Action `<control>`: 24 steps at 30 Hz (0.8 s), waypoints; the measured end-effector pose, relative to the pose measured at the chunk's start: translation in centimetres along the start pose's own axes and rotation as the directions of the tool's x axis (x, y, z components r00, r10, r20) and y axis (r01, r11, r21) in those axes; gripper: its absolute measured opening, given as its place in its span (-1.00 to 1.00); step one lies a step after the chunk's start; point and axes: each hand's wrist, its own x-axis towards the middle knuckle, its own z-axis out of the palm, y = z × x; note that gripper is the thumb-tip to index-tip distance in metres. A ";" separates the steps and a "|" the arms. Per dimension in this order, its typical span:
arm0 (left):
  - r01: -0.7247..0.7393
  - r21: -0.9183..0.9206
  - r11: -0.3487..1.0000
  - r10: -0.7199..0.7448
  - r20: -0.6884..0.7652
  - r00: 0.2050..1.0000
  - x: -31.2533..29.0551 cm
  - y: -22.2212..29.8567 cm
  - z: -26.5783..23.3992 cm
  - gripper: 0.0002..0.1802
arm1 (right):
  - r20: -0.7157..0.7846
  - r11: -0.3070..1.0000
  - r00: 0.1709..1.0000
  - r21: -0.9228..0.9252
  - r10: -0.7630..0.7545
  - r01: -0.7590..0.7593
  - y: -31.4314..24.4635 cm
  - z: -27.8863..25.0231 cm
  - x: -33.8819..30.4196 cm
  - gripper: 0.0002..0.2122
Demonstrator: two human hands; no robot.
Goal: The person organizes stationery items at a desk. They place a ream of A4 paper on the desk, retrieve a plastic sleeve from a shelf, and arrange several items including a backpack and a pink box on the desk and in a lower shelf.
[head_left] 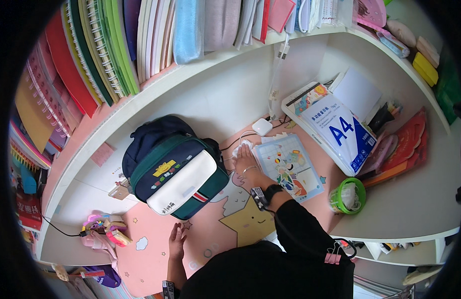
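Note:
My right hand [246,160] reaches far across the pink desk mat [200,256], its fingers stretched down over a small white bundle [239,148]. The fingers partly cover that bundle, and I cannot tell whether it is cloth or coiled cable. Just right of this hand lies a flat book with a cartoon cover [287,167]. To its left stands a navy and green backpack [183,172] with a white front flap. My left hand [177,242] rests near the mat's front part, below the backpack, with fingers apart and nothing in them.
A white box-shaped adapter [262,126] with cables sits behind my right hand. At the right are a paper pack [340,129], red folders [402,142] and a green bin [347,195]. A shelf of books [155,37] arches overhead. Colourful small items [106,228] lie at left.

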 end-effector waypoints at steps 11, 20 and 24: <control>-0.054 -0.032 0.998 0.058 0.152 0.987 1.6 1.3 1.6 -0.34 | 0.071 0.992 0.991 0.030 0.117 -0.119 1.4 -0.1 4.4 -0.38; -0.034 0.002 0.999 0.033 0.127 0.991 2.0 1.2 1.4 -0.35 | 0.171 1.000 0.985 -0.016 0.002 0.001 1.2 -1.5 6.5 -0.44; -0.017 -0.040 0.999 0.023 0.158 0.987 2.7 1.2 2.3 -0.31 | 0.069 0.985 0.988 -0.090 -0.139 0.145 -1.8 -0.9 1.0 -0.51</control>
